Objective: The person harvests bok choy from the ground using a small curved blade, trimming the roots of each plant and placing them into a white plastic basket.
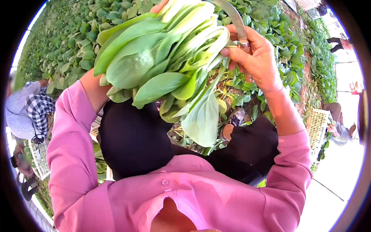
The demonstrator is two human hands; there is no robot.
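Crates [317, 127] flank green rows [62, 46]; leafy bunch [162, 65] blocks left hand [160, 5].

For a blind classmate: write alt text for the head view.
A person in pink sleeves holds a leafy green bunch in the left hand, mostly hidden, and a curved knife in the right hand, above a vegetable bed.
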